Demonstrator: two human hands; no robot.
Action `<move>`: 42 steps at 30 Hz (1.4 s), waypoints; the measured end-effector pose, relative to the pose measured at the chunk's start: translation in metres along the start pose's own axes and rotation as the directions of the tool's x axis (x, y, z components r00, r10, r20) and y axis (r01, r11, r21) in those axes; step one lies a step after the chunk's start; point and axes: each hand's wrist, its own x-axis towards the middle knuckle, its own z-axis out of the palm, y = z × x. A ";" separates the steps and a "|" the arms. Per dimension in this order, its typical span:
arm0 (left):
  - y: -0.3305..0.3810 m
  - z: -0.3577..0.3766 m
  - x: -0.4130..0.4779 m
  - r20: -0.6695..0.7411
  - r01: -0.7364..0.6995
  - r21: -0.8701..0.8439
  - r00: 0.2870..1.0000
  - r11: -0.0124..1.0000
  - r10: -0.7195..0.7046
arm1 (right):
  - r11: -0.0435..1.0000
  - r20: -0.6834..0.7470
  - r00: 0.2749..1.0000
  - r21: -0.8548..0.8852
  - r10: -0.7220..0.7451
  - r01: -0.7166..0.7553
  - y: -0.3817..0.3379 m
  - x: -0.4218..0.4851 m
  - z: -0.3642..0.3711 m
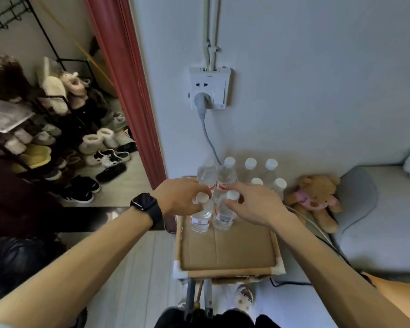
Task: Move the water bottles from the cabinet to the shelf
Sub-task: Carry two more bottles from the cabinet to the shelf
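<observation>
Several clear water bottles with white caps stand on the cardboard-lined top of a small wooden shelf (230, 272) against the wall. My left hand (180, 197) pinches the cap and neck of the front-left bottle (201, 216). My right hand (253, 204) holds the neck of the front-right bottle (223, 215), just below its cap. Both bottles stand upright on the cardboard. Behind them are two more bottles (226, 176), and several others (271, 169) line the wall at the back right.
A grey cable (208, 136) runs from a wall socket (210, 88) down behind the bottles. A teddy bear (314, 197) lies to the right beside a grey bed (376, 221). A shoe rack (45, 138) fills the doorway at the left.
</observation>
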 end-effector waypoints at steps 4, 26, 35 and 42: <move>0.001 0.003 0.005 -0.055 0.040 0.064 0.998 0.997 -0.036 | 0.998 0.031 0.998 -0.008 -0.058 0.059 0.002 0.003 0.001; -0.002 0.012 0.008 -0.143 0.034 -0.044 0.989 0.998 -0.040 | 0.996 -0.065 0.998 0.078 -0.025 0.030 0.007 0.003 0.018; 0.003 0.025 0.013 -0.208 0.080 -0.082 0.974 0.993 -0.095 | 0.999 -0.111 0.993 0.049 0.029 -0.023 0.007 -0.002 0.021; 0.001 0.033 0.010 -0.180 0.127 -0.235 0.969 0.964 -0.171 | 0.999 -0.115 0.993 0.048 -0.016 0.021 0.003 0.002 0.023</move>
